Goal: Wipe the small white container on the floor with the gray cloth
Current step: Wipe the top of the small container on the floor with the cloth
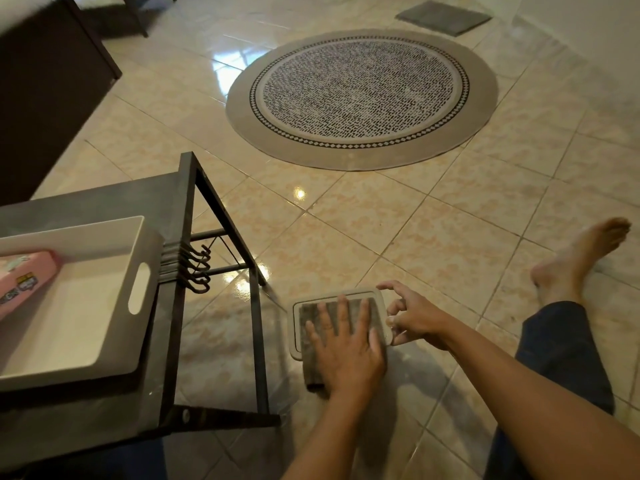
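The small white container (341, 293), a flat rounded-rectangle piece with a raised rim, is lying on the glossy beige tiled floor (415, 216) just beside a dark metal-framed table (187, 237), and the fuzzy gray cloth (311, 362) is covering most of it and hanging over its near edge. The left hand (346, 351) is pressing flat on the cloth with fingers spread, while the right hand (412, 315) is pinching the container's right rim, fingers loosely curled. On the table, a larger white rectangular tray (138, 289) with a cut-out handle is holding a pink box (24, 278).
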A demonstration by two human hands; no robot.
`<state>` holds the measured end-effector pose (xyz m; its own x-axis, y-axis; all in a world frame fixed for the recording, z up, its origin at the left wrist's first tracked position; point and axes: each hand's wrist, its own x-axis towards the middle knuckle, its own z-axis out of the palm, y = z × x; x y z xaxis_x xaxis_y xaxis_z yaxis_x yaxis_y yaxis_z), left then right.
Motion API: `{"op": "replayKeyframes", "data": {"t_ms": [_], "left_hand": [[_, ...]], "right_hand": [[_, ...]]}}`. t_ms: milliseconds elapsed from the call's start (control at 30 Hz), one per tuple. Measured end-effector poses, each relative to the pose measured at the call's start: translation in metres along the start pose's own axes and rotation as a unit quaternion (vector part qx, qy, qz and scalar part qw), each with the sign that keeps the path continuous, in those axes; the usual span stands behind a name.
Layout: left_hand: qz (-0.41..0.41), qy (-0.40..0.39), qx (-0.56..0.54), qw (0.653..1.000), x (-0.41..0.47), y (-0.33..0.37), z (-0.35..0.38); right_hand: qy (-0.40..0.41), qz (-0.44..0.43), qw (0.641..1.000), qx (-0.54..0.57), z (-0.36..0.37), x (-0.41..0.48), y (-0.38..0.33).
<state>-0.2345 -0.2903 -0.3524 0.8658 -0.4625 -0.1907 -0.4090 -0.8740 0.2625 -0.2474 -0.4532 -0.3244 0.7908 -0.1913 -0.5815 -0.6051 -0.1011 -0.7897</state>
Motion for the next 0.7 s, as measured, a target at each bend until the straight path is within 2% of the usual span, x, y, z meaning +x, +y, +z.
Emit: {"op": "replayKeyframes", "data": {"t_ms": [67,167,267,367,433,467,533,633,700], "left_hand": [[0.003,-0.02,0.003,1.0,0.018,0.006,-0.005],[-0.042,-0.041,-0.01,0.998,0.04,0.006,-0.02],[-0.027,-0.073,-0.032,0.996,0.044,0.004,-0.032],[0.034,-0.062,-0.023,0.997,0.035,-0.005,-0.03],[0.07,-0.033,-0.013,0.997,0.026,-0.013,-0.022],[0.084,-0.017,-0.012,0.996,0.023,-0.016,-0.018],[0.1,0.004,-0.011,0.995,0.02,-0.021,-0.013],[0.106,0.016,-0.009,0.994,0.022,-0.026,-0.011],[0.106,0.026,-0.002,0.994,0.023,-0.028,-0.01]], "right_hand": [[0.023,0.005,0.999,0.027,0.004,-0.005,0.005],[0.127,0.01,0.99,0.061,0.019,-0.013,0.018],[0.197,0.023,0.979,0.046,0.036,-0.02,0.032],[0.26,0.017,0.961,-0.098,0.025,-0.019,0.026],[0.275,-0.039,0.944,-0.177,0.008,-0.008,0.006],[0.25,-0.067,0.946,-0.196,0.001,-0.001,-0.007],[0.149,-0.088,0.954,-0.245,-0.008,0.016,-0.031],[-0.016,-0.05,0.94,-0.337,-0.012,0.04,-0.054],[-0.066,-0.039,0.935,-0.346,-0.014,0.05,-0.059]]}}
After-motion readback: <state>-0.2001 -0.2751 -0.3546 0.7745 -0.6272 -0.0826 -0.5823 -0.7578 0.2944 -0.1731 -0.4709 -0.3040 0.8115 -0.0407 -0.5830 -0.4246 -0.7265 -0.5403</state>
